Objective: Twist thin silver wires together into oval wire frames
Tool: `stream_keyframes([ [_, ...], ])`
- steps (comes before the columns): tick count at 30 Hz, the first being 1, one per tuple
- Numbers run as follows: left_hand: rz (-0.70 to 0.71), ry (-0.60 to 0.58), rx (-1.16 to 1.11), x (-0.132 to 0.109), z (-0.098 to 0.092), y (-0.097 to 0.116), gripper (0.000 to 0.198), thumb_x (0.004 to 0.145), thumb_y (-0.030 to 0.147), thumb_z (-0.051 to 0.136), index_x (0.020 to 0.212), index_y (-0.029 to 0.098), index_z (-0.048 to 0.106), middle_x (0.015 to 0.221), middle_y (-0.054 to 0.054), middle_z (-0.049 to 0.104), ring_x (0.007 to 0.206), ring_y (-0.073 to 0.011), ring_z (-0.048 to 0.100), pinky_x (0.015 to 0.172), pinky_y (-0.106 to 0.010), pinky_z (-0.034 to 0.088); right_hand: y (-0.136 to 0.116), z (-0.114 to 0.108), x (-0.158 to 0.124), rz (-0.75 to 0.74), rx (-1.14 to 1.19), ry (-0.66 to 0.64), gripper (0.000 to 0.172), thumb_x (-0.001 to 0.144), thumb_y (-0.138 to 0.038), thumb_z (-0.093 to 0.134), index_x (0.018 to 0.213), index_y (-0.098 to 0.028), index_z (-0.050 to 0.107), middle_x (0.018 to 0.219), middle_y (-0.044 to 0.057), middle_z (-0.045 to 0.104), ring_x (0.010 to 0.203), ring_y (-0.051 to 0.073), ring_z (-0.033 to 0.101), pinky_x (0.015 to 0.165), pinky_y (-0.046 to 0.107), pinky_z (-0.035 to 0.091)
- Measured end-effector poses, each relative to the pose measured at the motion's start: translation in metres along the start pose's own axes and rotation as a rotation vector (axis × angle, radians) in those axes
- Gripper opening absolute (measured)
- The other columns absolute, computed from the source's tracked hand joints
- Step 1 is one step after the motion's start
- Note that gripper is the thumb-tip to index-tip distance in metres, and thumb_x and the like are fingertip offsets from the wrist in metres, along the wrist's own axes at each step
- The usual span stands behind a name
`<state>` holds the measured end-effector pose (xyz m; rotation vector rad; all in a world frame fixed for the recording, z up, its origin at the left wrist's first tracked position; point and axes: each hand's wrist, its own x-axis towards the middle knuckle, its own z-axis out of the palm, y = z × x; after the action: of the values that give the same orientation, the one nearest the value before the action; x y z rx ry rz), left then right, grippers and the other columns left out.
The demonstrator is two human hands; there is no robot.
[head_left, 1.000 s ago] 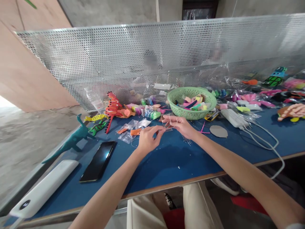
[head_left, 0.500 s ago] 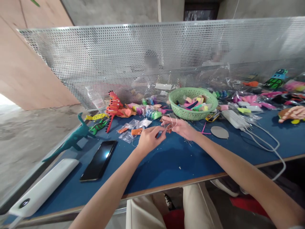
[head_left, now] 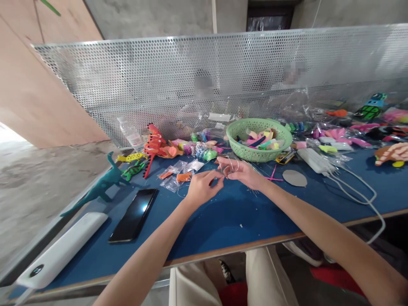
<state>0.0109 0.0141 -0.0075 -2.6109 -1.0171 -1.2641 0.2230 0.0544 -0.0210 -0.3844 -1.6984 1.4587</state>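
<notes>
My left hand (head_left: pixel 205 185) is closed, its thumb and index finger pinched on thin wire (head_left: pixel 238 164) close to the fingertips of my right hand (head_left: pixel 245 173). Loops of that wire pass around the fingers of my right hand, which is curled and holds it too. Both hands meet above the blue table (head_left: pixel 219 225), just in front of the green basket (head_left: pixel 251 154). Several loose straight wires (head_left: pixel 254 192) lie beneath my right hand. Left of my left hand are small clear bags with orange pieces (head_left: pixel 184 177).
At the left lie a black phone (head_left: pixel 134 216), a white elongated device (head_left: pixel 65 248) and a teal dinosaur (head_left: pixel 101 183). A grey oval piece (head_left: pixel 295 178) and a white power strip (head_left: pixel 314 160) with cables are to the right. A perforated metal screen (head_left: pixel 153 80) stands behind.
The view has shifted very slightly. My fingertips have made a small movement at the wire, and both hands still hold it in nearly the same place.
</notes>
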Motion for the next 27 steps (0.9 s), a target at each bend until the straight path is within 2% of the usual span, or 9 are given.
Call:
stream_keyframes([
  [4,0.005,0.015,0.036,-0.001,0.000,-0.006,0.009,0.089,0.021,0.060,0.086,0.021,0.068,0.079,-0.002,0.073,0.062,-0.0126,0.061,0.063,-0.025,0.048,0.002,-0.006,0.002,0.012,-0.010,-0.028,0.068,0.084,-0.040,0.068,0.148,-0.029,0.047,0.133,0.008,0.059,0.098,0.017,0.059,0.085,0.033,0.052],
  [6,-0.001,0.019,0.056,-0.001,0.000,-0.010,0.008,0.090,0.021,0.060,0.089,0.022,0.068,0.084,-0.003,0.075,0.067,-0.0138,0.064,0.067,-0.026,0.049,0.001,-0.010,0.004,-0.001,-0.068,0.045,0.064,0.091,-0.052,0.057,0.148,-0.025,0.045,0.133,0.012,0.059,0.096,0.019,0.061,0.080,0.033,0.053],
  [8,-0.018,0.030,0.091,-0.001,0.000,-0.013,0.008,0.090,0.021,0.061,0.090,0.022,0.068,0.087,-0.002,0.076,0.068,-0.0137,0.065,0.068,-0.026,0.048,-0.002,-0.014,0.004,-0.079,-0.228,0.273,0.056,0.097,-0.054,0.044,0.142,-0.023,0.049,0.131,0.013,0.060,0.093,0.020,0.061,0.079,0.035,0.053],
  [10,-0.037,0.036,0.146,-0.001,0.001,-0.016,0.007,0.090,0.022,0.061,0.089,0.022,0.068,0.085,0.000,0.076,0.066,-0.0129,0.065,0.065,-0.025,0.046,-0.010,-0.015,0.001,-0.235,-0.504,0.549,0.042,0.098,-0.049,0.045,0.130,-0.023,0.057,0.128,0.011,0.059,0.100,0.022,0.060,0.085,0.038,0.051],
  [12,-0.042,0.023,0.206,-0.001,0.002,-0.018,0.008,0.091,0.022,0.061,0.087,0.022,0.067,0.082,0.000,0.075,0.064,-0.0127,0.064,0.063,-0.025,0.044,-0.020,-0.012,-0.002,-0.410,-0.836,0.666,0.028,0.095,-0.041,0.055,0.115,-0.024,0.066,0.127,0.010,0.057,0.115,0.026,0.055,0.097,0.043,0.047],
  [15,-0.008,-0.025,0.288,0.000,0.004,-0.017,0.009,0.091,0.024,0.059,0.087,0.022,0.067,0.079,0.000,0.073,0.068,-0.0143,0.067,0.062,-0.025,0.043,-0.032,-0.003,-0.007,-0.544,-1.223,0.498,0.017,0.092,-0.032,0.061,0.102,-0.029,0.074,0.131,0.005,0.057,0.123,0.028,0.050,0.107,0.048,0.038],
  [18,0.047,-0.047,0.370,0.001,0.008,-0.013,0.010,0.092,0.023,0.059,0.088,0.022,0.067,0.079,-0.001,0.073,0.072,-0.0157,0.068,0.063,-0.026,0.043,-0.033,0.008,-0.007,-0.516,-1.444,0.400,0.018,0.091,-0.028,0.063,0.102,-0.032,0.076,0.145,0.000,0.052,0.129,0.030,0.045,0.110,0.052,0.032],
  [23,0.163,-0.076,0.477,0.003,0.013,-0.008,0.012,0.093,0.022,0.058,0.084,0.021,0.065,0.081,-0.001,0.074,0.071,-0.0154,0.067,0.061,-0.028,0.040,-0.026,0.021,-0.003,-0.328,-1.622,0.394,0.029,0.094,-0.024,0.058,0.119,-0.025,0.072,0.160,0.005,0.036,0.136,0.036,0.036,0.109,0.061,0.027],
  [27,0.236,-0.065,0.527,0.004,0.015,-0.007,0.015,0.095,0.024,0.057,0.082,0.020,0.063,0.078,-0.001,0.072,0.068,-0.0149,0.066,0.059,-0.030,0.037,-0.019,0.024,-0.001,-0.246,-1.547,0.474,0.027,0.093,-0.027,0.060,0.117,-0.025,0.074,0.161,0.005,0.033,0.137,0.038,0.034,0.107,0.065,0.025],
])
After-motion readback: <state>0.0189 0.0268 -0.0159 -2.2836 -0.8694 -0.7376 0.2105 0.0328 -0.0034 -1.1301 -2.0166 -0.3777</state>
